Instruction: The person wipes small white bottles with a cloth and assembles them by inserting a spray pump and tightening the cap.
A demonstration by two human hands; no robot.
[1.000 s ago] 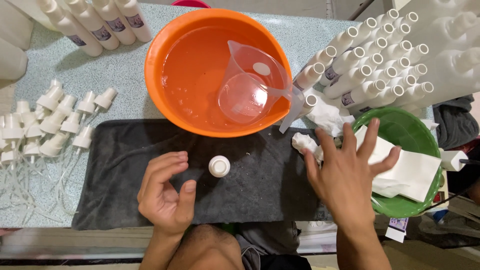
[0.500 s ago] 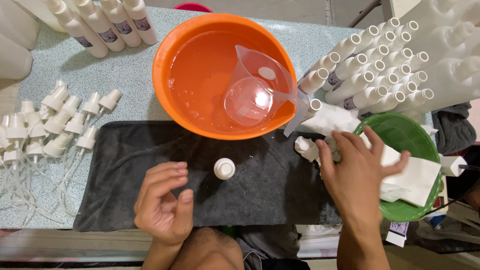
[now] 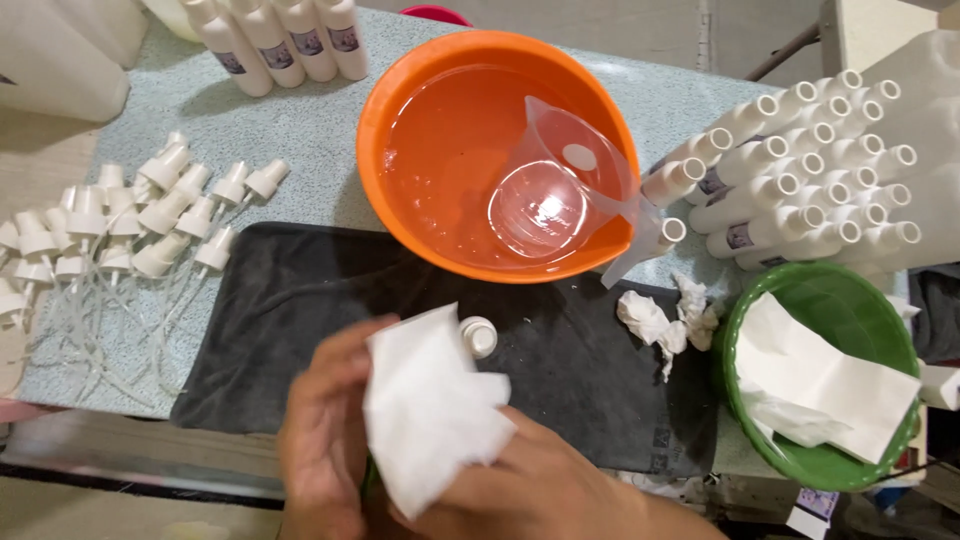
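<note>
You are gripping the white paper tissue [image 3: 430,405] between your left hand [image 3: 325,450] and right hand [image 3: 535,490], both closed on it above the black mat [image 3: 300,310], at 6 o'clock from the orange plastic basin [image 3: 420,80], perhaps so drips are falling on the mat.
</note>
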